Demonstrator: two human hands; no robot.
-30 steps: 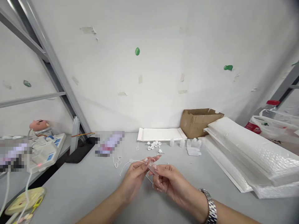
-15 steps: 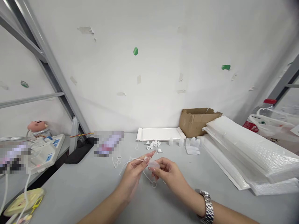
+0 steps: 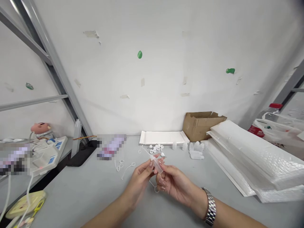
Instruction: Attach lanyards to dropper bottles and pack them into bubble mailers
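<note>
While both hands meet above the near part of the grey table (image 3: 76, 190), a small translucent bottle (image 3: 157, 166) sits tilted between them; the left hand (image 3: 140, 177) pinches its upper end, thumb and fingers together around a white top (image 3: 152, 157), and the right hand (image 3: 172, 179) is closed on the body, thumb on one side and fingers partly hidden behind it. A thin white strand (image 3: 146, 150) runs up and left from near the top; whether it joins the bottle cannot be told.

As far as can be judged, one bottle is partly put together; the top is at its end, though whether it is fully seated does not show. Much else looks undone: the loose white caps (image 3: 155, 148) lie scattered beyond the hands; to their right, the spare bottles (image 3: 184, 146) stand upright, with at least one lying on its side, apart from the caps; ringed white strips (image 3: 130, 165) lie loose left of the hands, and another ringed strip (image 3: 152, 184) shows just below the fingers. No finished bottle can be made out.
</note>
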